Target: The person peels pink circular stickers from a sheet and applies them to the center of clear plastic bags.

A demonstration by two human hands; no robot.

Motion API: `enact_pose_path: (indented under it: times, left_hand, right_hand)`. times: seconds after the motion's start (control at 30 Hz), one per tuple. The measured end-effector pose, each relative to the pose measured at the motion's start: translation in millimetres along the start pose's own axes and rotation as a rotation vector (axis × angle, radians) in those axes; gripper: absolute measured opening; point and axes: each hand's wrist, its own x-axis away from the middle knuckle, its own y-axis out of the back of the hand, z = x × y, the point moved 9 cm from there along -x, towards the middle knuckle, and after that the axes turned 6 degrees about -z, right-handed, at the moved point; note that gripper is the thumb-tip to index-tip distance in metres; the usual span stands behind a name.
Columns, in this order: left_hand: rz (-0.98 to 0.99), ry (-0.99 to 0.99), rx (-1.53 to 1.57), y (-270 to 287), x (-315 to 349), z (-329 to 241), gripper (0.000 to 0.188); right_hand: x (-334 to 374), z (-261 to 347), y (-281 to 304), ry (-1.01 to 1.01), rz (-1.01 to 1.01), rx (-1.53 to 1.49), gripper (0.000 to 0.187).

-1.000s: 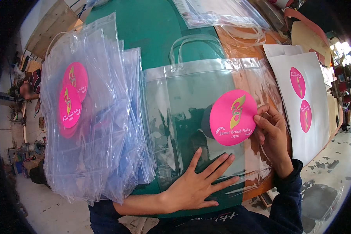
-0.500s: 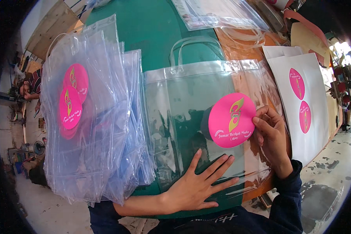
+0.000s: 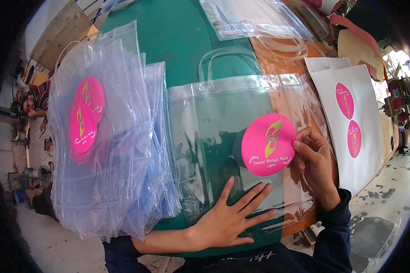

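Note:
A clear plastic bag with a looped clear handle lies flat before me, partly on the green surface and partly on the orange-brown one. My left hand rests on its lower part, palm down with fingers spread. Between the thumb and fingers of my right hand is the right edge of a round pink sticker with a yellow-green emblem. The sticker is over the right half of the bag, its left side casting a dark shadow; whether any of it touches the plastic I cannot tell.
At left lies a pile of clear bags with pink round stickers. White sheets bearing two pink stickers lie at right. More clear bags are at the far edge. A person is at far left.
The sticker, pinched in my right hand, has shifted very slightly left and down in the picture. The whole scene has also dropped a little; my left hand stays spread on the bag.

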Motion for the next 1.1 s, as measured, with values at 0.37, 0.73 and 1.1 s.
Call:
enact_pose_path:
  times: [0.37, 0.73, 1.1]
  left_hand:
    - [-0.219, 0.023, 0.072, 20.0, 1.9, -6.2, 0.06]
    - [-0.44, 0.02, 0.115, 39.0, 4.3, 1.2, 0.026]
    - [-0.49, 0.033, 0.368, 50.2, 5.7, 5.2, 0.019]
  right_hand:
    - [2.4, -3.0, -3.5, 0.005, 0.015, 0.115, 0.005]
    - [5.1, -6.8, -7.5, -0.038, 0.01, 0.153, 0.003]
    - [3.5, -8.2, -8.2, 0.009, 0.02, 0.162, 0.004]
